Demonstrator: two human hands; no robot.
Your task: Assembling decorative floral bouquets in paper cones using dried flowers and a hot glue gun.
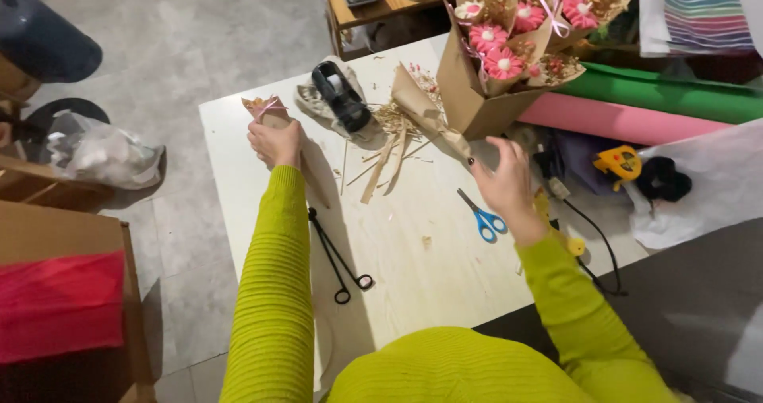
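Observation:
My left hand [276,142] grips a small kraft-paper cone bouquet [268,110] tied with a pink ribbon, held at the table's left edge. My right hand [503,177] hovers with fingers spread over the table, empty, just right of another brown paper cone [425,113] that lies with dried stems spilling out. Blue-handled scissors [483,217] lie just below that hand. Black scissors [340,256] lie beside my left forearm.
A black tape dispenser [342,95] sits on crumpled paper. A cardboard box of pink paper-flower bouquets [509,45] stands at the back right. Pink [620,121] and green [675,93] paper rolls, a yellow glue gun [620,163] and cables crowd the right side.

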